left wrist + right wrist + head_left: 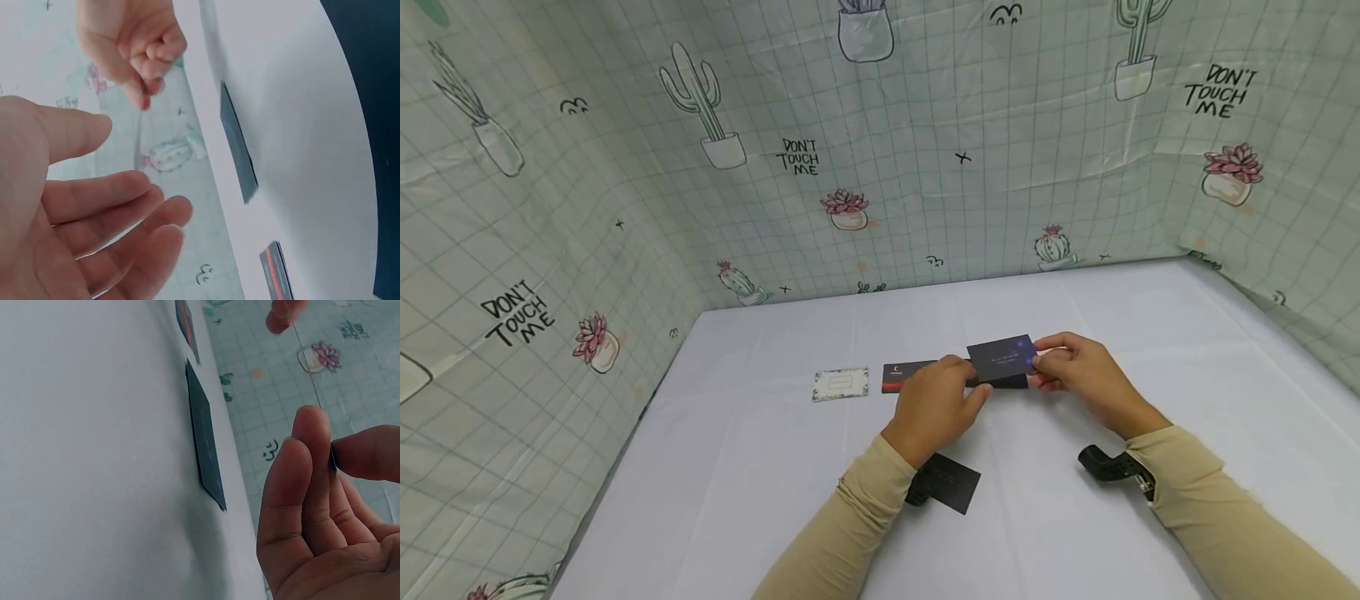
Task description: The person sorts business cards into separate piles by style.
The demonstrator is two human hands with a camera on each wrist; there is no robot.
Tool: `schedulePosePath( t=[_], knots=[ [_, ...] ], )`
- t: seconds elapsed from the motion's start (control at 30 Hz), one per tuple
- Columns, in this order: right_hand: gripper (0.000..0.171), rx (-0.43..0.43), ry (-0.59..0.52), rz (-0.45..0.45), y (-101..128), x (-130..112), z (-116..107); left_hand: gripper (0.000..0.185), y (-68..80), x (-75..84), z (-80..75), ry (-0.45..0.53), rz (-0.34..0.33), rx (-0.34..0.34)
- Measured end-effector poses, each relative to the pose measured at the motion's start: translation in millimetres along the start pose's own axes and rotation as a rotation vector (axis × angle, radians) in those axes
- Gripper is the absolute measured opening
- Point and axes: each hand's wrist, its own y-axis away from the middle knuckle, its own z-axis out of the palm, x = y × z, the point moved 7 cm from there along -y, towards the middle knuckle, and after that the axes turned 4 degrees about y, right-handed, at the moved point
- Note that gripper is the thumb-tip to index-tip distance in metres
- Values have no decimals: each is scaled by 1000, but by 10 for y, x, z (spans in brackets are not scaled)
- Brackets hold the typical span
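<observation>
Head view is showing a dark blue card [1002, 358] being held above the white table [1150, 333], between the two hands, its long axis running left to right. The right hand [1086, 371] is pinching the card's right end between thumb and fingertips. The left hand [934, 402] is sitting at the card's left end, fingers loose and relaxed rather than gripping. Just under the held card, a second dark card [1011, 382] is lying flat. Beyond the left hand, a red-and-black card [904, 377] and a pale floral card [840, 384] are lying in a row. Nearer the left wrist, a black card [953, 483] is resting.

Right wrist view alone is showing the pinch edge-on; left wrist view alone is showing the left fingers spread, touching nothing.
</observation>
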Motion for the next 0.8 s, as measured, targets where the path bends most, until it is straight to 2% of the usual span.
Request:
schedulePosePath(
  t=[0.17, 0.47, 0.6, 0.7, 0.8],
  knots=[
    [52, -1, 8, -8, 4, 24, 52, 27, -36, -126, 30, 75, -57, -6],
    [56, 28, 15, -17, -40, 73, 130, 36, -112, -306, 187, 296, -222, -126],
    [60, 34, 21, -5, -47, 89, 157, 47, -124, -361, 311, 448, -289, -195],
    [61, 38, 86, 1, -46, 72, 161, 55, -123, -391, 388, 541, -331, -244],
    [56, 32, 195, -1, -56, 50, 166, 58, -123, -420, 433, 546, -350, -278]
  ],
)
